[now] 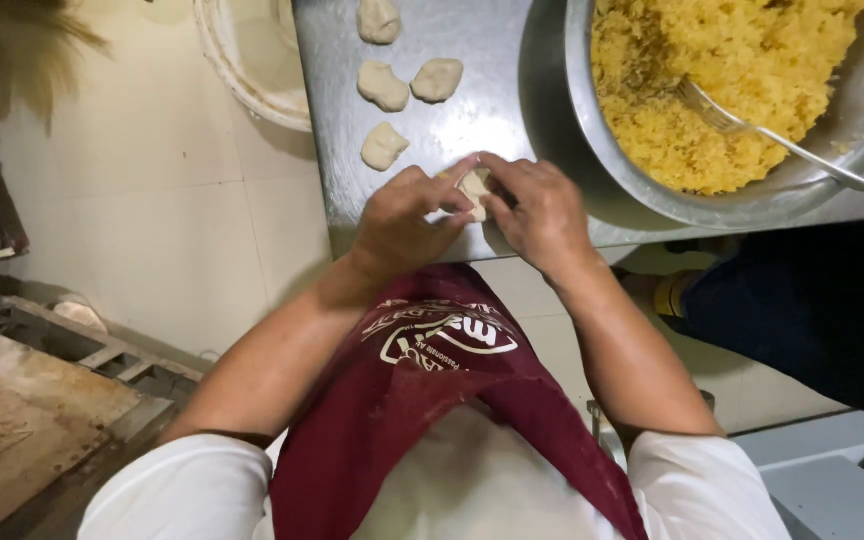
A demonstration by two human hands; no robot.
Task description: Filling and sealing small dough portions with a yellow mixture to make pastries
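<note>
A brushed steel table (pixel 472 120) fills the upper centre of the frame, its surface dull and faintly floured. At upper right sits a wide, round metal bowl (pixel 602 160) heaped with crumbly yellow filling (pixel 712 80), a metal fork (pixel 752 125) resting tines-down in it. A pale round tub (pixel 242 70) stands on the tiled floor at upper left. At the table's near edge in mid-frame, the left hand (pixel 402 220) and right hand (pixel 542 210) close together, fingertips pinching a small, soft dough piece (pixel 474 187) between them. Four lumpy, pale dough pieces (pixel 383 86) lie above on the steel.
</note>
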